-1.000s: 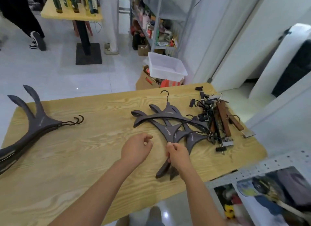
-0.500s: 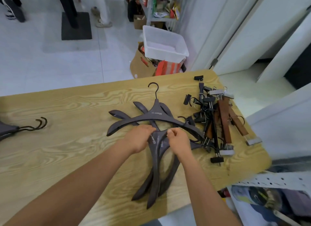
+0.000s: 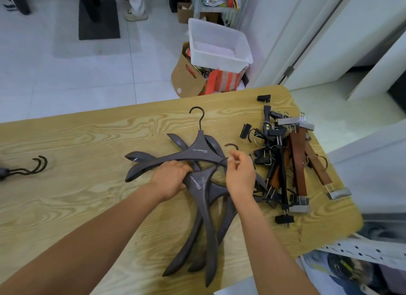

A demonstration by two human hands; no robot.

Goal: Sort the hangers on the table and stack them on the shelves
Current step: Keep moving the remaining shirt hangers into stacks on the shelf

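Several dark grey coat hangers lie crossed in a heap on the wooden table [image 3: 77, 206]. My left hand [image 3: 171, 180] grips the neck of the nearest grey hanger [image 3: 204, 217], whose arms point toward me. My right hand [image 3: 240, 176] hovers just right of it, thumb and forefinger pinching the thin hook wire at that hanger's neck. Another grey hanger [image 3: 197, 150] lies flat behind my hands with its hook pointing away. To the right sits a tangle of black and brown clip hangers [image 3: 285, 163].
Hooks of a sorted hanger stack [image 3: 33, 166] show at the table's left edge. Beyond the table stand a cardboard box [image 3: 186, 75] and a white plastic bin [image 3: 217, 46] on the tiled floor. A perforated white shelf edge [image 3: 362, 253] lies at lower right.
Both hands went from the table's front into the grey heap; the left took hold of a hanger's neck, the right rose to its hook. The view shifted right.
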